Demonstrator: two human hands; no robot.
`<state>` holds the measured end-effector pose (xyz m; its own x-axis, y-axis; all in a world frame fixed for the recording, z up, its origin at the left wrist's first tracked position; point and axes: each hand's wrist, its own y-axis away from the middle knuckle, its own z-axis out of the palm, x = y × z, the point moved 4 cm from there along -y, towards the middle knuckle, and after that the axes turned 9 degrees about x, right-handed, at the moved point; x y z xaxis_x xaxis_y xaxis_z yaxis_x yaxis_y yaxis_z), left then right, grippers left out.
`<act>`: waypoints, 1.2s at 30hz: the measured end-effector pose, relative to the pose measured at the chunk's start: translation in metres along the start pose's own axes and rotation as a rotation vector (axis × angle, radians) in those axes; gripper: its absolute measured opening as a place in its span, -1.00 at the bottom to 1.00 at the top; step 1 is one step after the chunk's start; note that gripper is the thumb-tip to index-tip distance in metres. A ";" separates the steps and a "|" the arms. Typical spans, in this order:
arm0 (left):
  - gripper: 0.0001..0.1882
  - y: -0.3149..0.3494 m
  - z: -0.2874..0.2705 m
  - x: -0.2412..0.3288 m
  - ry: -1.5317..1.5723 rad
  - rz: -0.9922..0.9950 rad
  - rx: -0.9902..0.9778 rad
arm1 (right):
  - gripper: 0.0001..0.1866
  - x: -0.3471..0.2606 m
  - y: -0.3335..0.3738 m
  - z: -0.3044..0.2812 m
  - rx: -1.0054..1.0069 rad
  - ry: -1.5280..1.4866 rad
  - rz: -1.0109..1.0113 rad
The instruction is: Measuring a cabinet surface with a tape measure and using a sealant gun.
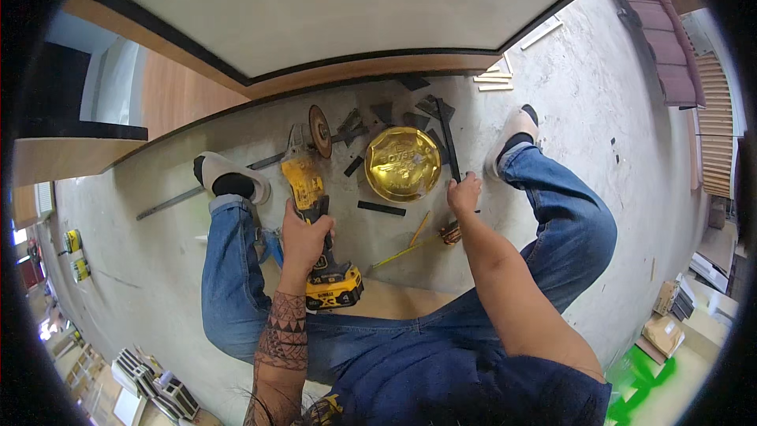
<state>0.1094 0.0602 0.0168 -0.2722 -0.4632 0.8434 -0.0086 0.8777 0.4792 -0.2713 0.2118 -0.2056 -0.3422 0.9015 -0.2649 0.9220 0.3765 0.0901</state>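
Observation:
My left hand is wrapped round the body of a yellow and black cordless angle grinder. Its brown disc stands up at the far end, close to a long grey metal bar on the floor. To the right, my right hand grips the near end of a thin black strip, which points away from me. A round, shiny gold tin sits between the two tools. Shorter black pieces lie around it, one of them a short black bar on the near side.
A large white panel with black edging stands just beyond the tin. Nearer me lie a yellow pencil and a tape measure. Pale wood strips are at the far right. My legs spread on both sides, shoes on the floor.

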 end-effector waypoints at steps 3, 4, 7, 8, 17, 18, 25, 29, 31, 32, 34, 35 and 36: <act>-0.49 0.002 0.004 0.005 0.015 0.008 -0.015 | -0.50 -0.007 -0.022 0.013 -0.047 -0.104 -0.137; -0.49 0.002 0.005 0.006 0.019 0.007 -0.021 | -0.53 -0.005 -0.027 0.019 -0.159 -0.071 -0.102; -0.49 0.001 0.006 0.008 0.040 0.006 -0.020 | -0.55 0.000 -0.034 0.024 -0.267 -0.047 -0.102; -0.48 0.001 0.006 0.007 0.055 -0.025 -0.028 | -0.55 0.002 -0.032 0.024 -0.293 -0.009 -0.073; -0.49 0.008 0.004 0.014 0.181 -0.027 -0.018 | -0.63 -0.011 0.014 -0.043 0.011 -0.381 -0.115; -0.49 0.009 0.003 0.017 0.202 -0.002 -0.017 | -0.62 -0.017 0.017 -0.052 0.036 -0.458 -0.124; -0.50 0.020 -0.012 0.027 0.256 0.096 0.026 | -0.54 -0.120 0.035 -0.119 0.180 -0.569 -0.495; -0.54 0.020 -0.026 0.024 0.224 0.176 0.105 | -0.58 -0.178 0.049 -0.145 0.108 -0.471 -0.829; -0.55 0.015 -0.029 0.021 0.188 0.213 0.112 | -0.65 -0.197 0.055 -0.141 0.079 -0.247 -1.029; -0.56 0.012 -0.030 0.018 0.138 0.215 0.120 | -0.65 -0.201 0.054 -0.139 0.069 -0.230 -1.035; -0.54 0.007 -0.029 0.017 0.137 0.280 0.121 | -0.70 -0.207 0.052 -0.130 0.036 -0.177 -1.087; -0.52 0.004 -0.028 0.014 0.078 0.255 0.131 | -0.69 -0.209 0.048 -0.122 -0.037 -0.154 -1.073; -0.52 0.005 -0.029 0.014 0.122 0.320 0.127 | -0.69 -0.209 0.047 -0.120 -0.013 -0.180 -1.106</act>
<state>0.1337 0.0540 0.0381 -0.1632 -0.1675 0.9723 -0.0629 0.9852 0.1592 -0.1783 0.0669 -0.0308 -0.9401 0.0260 -0.3399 0.1244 0.9545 -0.2712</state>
